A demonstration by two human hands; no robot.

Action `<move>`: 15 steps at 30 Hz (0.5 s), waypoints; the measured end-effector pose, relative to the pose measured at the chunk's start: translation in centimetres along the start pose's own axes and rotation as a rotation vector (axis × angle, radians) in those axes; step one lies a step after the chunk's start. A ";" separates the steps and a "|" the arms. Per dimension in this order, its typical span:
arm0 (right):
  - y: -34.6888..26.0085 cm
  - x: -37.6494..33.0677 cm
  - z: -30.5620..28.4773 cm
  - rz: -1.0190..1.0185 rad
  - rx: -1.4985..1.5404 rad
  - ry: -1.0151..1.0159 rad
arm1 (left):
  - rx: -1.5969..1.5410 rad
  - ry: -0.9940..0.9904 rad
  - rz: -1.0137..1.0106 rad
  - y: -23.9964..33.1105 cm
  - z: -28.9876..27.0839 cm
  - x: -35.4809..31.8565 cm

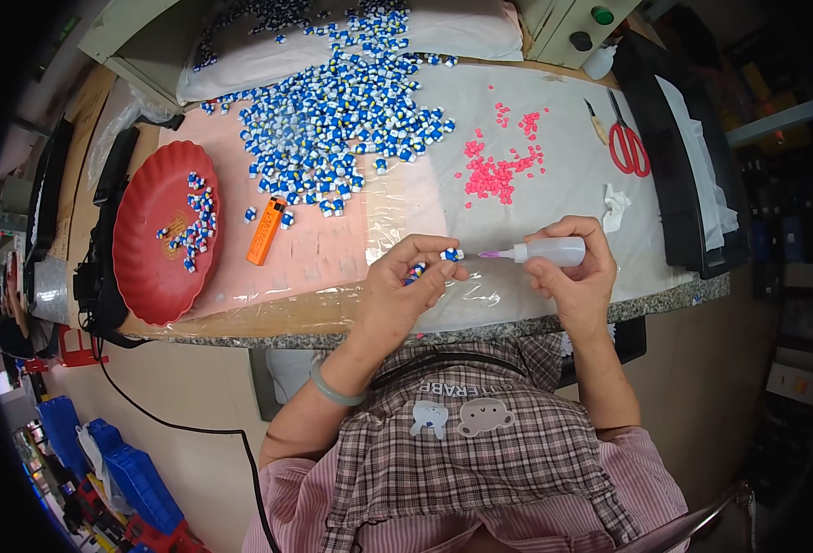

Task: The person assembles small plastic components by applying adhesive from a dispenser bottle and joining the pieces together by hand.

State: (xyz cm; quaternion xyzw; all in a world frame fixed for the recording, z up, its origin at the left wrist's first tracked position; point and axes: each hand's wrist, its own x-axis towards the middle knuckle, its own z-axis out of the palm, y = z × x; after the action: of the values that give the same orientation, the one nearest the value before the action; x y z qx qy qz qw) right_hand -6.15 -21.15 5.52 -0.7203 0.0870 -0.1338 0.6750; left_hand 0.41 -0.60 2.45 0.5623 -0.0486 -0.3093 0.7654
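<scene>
Near the table's front edge, my left hand (406,284) pinches a small blue-and-white figurine (452,254) between thumb and forefinger. Another small blue piece with a touch of red (415,273) sits in the curl of its fingers. My right hand (574,276) is closed around a translucent white squeeze bottle (554,251), tilted on its side. Its pinkish-purple nozzle with a thin tip (489,253) points left at the figurine; whether the tip touches it I cannot tell. A pile of pink pieces (491,180) lies beyond my hands, and many blue-and-white figurines (319,129) spread to its left.
At left stands a red scalloped dish (139,267) holding several figurines, with an orange lighter (265,230) beside it. At right lie red-handled scissors (630,150), a small pointed tool (596,123), crumpled tissue (615,207) and a black tray (692,175) with white paper.
</scene>
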 end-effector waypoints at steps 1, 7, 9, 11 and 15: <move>-0.2 -0.1 0.4 -0.053 -0.037 0.047 | -0.003 0.002 -0.002 0.0 0.0 0.0; -0.2 -0.3 0.4 -0.187 -0.199 -0.014 | 0.096 0.002 0.043 -0.6 0.0 -0.1; -0.4 -0.4 0.5 -0.218 -0.242 -0.011 | 0.123 0.002 0.063 -0.5 0.1 -0.2; -0.5 -0.5 0.5 -0.251 -0.287 -0.007 | 0.152 0.001 0.081 -0.8 0.0 -0.2; -0.4 -0.5 0.6 -0.303 -0.359 -0.009 | 0.177 -0.006 0.097 -1.1 0.0 0.0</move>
State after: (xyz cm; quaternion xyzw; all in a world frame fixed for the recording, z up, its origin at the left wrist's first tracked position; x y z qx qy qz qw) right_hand -6.48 -20.40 5.82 -0.8342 -0.0028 -0.2129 0.5087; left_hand -0.01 -0.79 1.42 0.6237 -0.1054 -0.2680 0.7267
